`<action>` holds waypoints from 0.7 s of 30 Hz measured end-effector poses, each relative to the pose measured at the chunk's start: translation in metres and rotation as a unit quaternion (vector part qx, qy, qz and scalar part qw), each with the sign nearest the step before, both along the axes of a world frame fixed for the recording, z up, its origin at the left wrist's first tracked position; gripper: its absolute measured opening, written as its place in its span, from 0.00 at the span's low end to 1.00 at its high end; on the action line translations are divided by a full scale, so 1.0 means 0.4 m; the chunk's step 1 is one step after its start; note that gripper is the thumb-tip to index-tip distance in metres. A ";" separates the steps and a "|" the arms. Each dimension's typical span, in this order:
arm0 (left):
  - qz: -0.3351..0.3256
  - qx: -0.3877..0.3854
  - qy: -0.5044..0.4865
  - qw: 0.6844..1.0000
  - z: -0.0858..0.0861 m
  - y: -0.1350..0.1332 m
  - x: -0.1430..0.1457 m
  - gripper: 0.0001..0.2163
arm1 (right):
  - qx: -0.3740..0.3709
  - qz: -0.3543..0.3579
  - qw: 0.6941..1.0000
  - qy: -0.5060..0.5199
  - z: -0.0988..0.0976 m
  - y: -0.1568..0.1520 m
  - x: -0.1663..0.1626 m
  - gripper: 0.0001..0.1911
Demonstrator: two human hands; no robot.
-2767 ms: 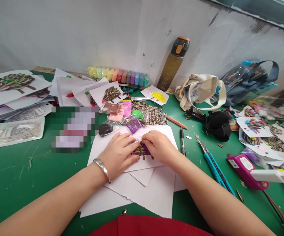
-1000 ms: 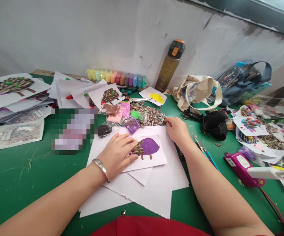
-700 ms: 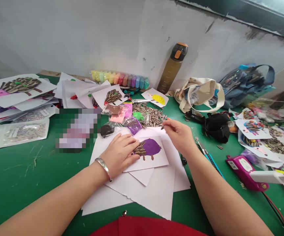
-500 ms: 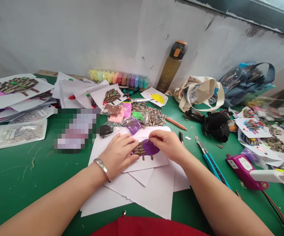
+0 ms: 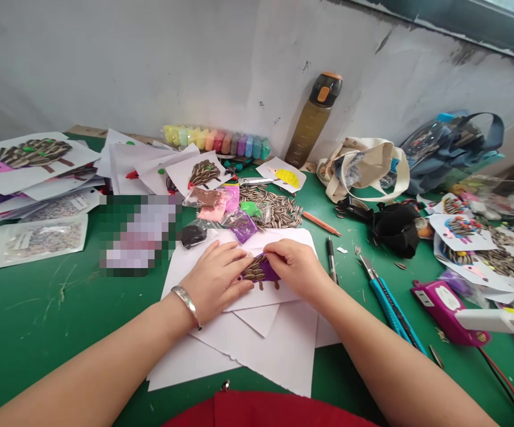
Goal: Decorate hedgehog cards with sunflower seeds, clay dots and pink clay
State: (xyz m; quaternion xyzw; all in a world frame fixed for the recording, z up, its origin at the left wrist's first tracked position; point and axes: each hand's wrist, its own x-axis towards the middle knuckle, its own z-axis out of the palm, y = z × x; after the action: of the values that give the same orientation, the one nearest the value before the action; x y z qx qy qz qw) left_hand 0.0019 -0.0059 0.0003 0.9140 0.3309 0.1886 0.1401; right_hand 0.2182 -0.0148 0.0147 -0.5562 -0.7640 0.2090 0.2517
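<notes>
Pins the card (image 5: 246, 298) under a flat left hand (image 5: 218, 274) and, on what cannot tell, pinches with the right hand (image 5: 299, 271) at the card's purple shape (image 5: 272, 273), only partly covered by seeds (image 5: 253, 274).

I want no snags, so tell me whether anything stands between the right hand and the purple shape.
Nothing visible: the right hand reaches over the purple shape. The left hand rests on the papers to the left, outside that path. What lies under the right fingertips is hidden.
</notes>
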 end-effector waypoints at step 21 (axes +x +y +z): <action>-0.005 0.005 0.003 1.000 0.003 0.000 0.001 0.17 | 0.058 0.099 0.982 -0.149 0.005 -0.008 0.021 0.10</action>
State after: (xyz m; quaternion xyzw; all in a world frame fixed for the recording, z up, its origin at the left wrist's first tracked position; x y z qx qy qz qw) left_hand 0.0022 -0.0058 0.0014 0.9171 0.3254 0.1864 0.1355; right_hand 0.2266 -0.0179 0.0165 -0.4867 -0.8552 0.1034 0.1451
